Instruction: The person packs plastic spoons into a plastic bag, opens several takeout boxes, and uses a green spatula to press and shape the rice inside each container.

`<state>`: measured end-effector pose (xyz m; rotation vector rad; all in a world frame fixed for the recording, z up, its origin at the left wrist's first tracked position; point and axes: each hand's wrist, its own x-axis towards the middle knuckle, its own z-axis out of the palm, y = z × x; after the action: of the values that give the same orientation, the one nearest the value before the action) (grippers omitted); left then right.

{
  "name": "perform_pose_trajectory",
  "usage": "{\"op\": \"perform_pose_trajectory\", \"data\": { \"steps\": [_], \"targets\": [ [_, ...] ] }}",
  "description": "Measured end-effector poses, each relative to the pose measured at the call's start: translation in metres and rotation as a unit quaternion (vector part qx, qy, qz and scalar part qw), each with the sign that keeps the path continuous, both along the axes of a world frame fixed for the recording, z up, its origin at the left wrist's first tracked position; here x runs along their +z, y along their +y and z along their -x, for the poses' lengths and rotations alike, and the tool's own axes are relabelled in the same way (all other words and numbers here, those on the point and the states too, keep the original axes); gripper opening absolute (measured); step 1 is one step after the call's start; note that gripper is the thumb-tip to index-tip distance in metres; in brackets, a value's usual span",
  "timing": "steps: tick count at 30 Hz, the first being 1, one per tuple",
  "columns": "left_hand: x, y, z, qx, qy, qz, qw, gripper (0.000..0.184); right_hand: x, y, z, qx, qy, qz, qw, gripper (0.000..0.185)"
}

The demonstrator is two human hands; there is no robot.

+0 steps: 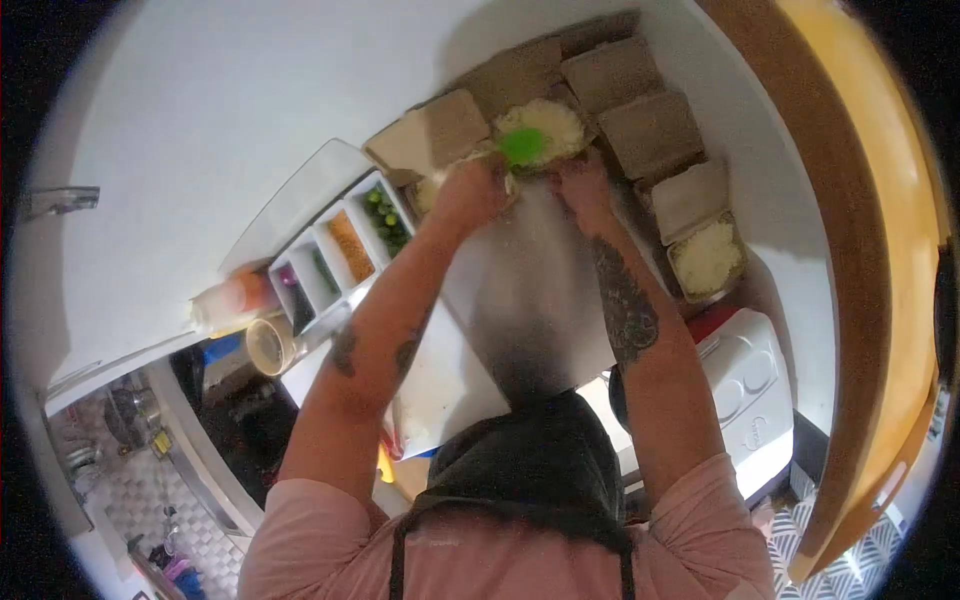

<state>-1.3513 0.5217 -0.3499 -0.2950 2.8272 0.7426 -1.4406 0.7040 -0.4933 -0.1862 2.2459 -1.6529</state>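
Near the back of the metal worktop (530,270), my left hand (475,195) is closed beside the left cardboard box (430,135), which holds pale, crumbly food. What its fingers hold is hidden. My right hand (582,185) has its fingers around the near right corner of the middle cardboard box (570,97). White, grainy food (560,122), perhaps rice, fills that box. A bright green, flat thing (522,147), possibly a spatula or spoon head, lies over the food between my hands; its handle cannot be made out.
Left of my arm, a white tray (300,327) holds green pieces, orange shreds and other fillings in compartments. A beige tub (268,347) and a white board (440,385) are nearby. Another filled box (708,258) stands right, by a white cooler (750,400). A wall rises behind.
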Motion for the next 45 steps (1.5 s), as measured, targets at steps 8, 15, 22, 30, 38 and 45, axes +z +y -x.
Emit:
{"op": "perform_pose_trajectory", "data": {
  "steps": [8, 15, 22, 30, 38, 45],
  "targets": [
    [-0.056, 0.002, 0.017, 0.07, 0.13, -0.09, 0.985, 0.026, 0.005, 0.002, -0.003, 0.104, 0.226, -0.123, 0.961, 0.052],
    [-0.003, 0.042, 0.033, -0.057, 0.031, 0.015, 0.998, 0.028, 0.047, -0.005, -0.007, -0.009, 0.126, -0.137, 0.982, 0.054],
    [-0.007, 0.011, 0.049, -0.084, 0.065, 0.001, 0.994, 0.023, 0.038, -0.009, -0.003, -0.056, -0.112, 0.03, 0.992, 0.05],
    [-0.017, 0.03, 0.05, 0.009, 0.067, -0.115, 0.991, 0.032, -0.019, 0.005, 0.006, 0.14, 0.384, -0.282, 0.868, 0.052],
    [-0.048, 0.025, -0.009, 0.213, 0.13, -0.262, 0.932, 0.037, -0.005, 0.002, -0.003, 0.063, 0.079, -0.067, 0.993, 0.063],
    [-0.022, 0.034, -0.001, 0.235, 0.139, -0.314, 0.909, 0.033, 0.066, -0.002, -0.012, -0.053, -0.151, 0.093, 0.983, 0.065]
  ]
}}
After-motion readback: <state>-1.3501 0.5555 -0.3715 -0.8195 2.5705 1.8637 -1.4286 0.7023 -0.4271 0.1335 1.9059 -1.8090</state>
